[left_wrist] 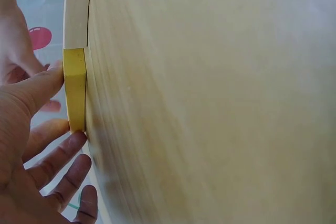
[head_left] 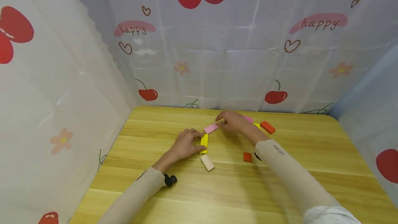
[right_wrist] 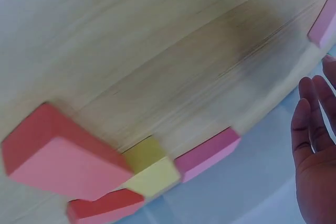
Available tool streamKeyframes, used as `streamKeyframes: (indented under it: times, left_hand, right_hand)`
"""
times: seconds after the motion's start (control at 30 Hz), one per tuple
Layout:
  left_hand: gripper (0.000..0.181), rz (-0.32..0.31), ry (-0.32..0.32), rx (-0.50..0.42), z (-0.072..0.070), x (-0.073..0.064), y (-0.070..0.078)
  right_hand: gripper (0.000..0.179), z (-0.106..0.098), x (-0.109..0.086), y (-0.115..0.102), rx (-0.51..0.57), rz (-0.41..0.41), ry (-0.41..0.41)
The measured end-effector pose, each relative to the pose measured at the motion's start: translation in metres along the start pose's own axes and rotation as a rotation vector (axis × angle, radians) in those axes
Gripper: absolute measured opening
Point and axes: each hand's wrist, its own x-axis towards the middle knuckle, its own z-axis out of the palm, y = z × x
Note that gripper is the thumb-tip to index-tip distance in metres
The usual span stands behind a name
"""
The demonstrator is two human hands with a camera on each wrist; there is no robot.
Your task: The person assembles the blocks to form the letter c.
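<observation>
In the head view my left hand (head_left: 186, 143) holds a yellow block (head_left: 204, 143) by its two ends, thumb at the near end and index finger at the far end. The left wrist view shows that yellow block (left_wrist: 75, 90) between thumb and fingers. A plain wooden block (head_left: 207, 162) lies at its near end, a light pink block (head_left: 210, 128) at its far end. Beside the pink block's right end is my right hand (head_left: 234, 122), fingers loosely bent. The right wrist view shows this hand (right_wrist: 317, 156) with nothing in its grasp and a gap to the pink block (right_wrist: 324, 22).
Right of my right hand lie a darker pink block (head_left: 248, 119), a second yellow block (head_left: 256, 125) and a red block (head_left: 268, 127). Nearer, a small red block (head_left: 247, 157) sits by the right forearm. A printed curtain (head_left: 224, 75) borders the wooden table's (head_left: 174, 196) back edge.
</observation>
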Motion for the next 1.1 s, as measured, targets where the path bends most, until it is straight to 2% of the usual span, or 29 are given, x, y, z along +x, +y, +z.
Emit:
streamKeyframes:
  times: [0.23,0.5,0.73,1.1]
  left_hand:
    - [0.063,-0.015,-0.008,-0.019,0.000,-0.001,0.001]
    - [0.061,-0.008,0.005,-0.023,0.001,0.000,-0.002]
    - [0.060,-0.006,0.001,-0.032,0.003,0.000,-0.002]
    - [0.060,-0.005,0.007,-0.020,0.001,-0.001,-0.001]
  right_hand:
    - [0.030,-0.001,-0.021,0.027,-0.013,0.061,0.044]
    - [0.029,-0.005,-0.042,0.061,-0.059,0.126,0.174]
    - [0.036,-0.005,-0.056,0.088,-0.078,0.188,0.170]
    - [0.034,-0.002,-0.066,0.094,-0.078,0.190,0.187]
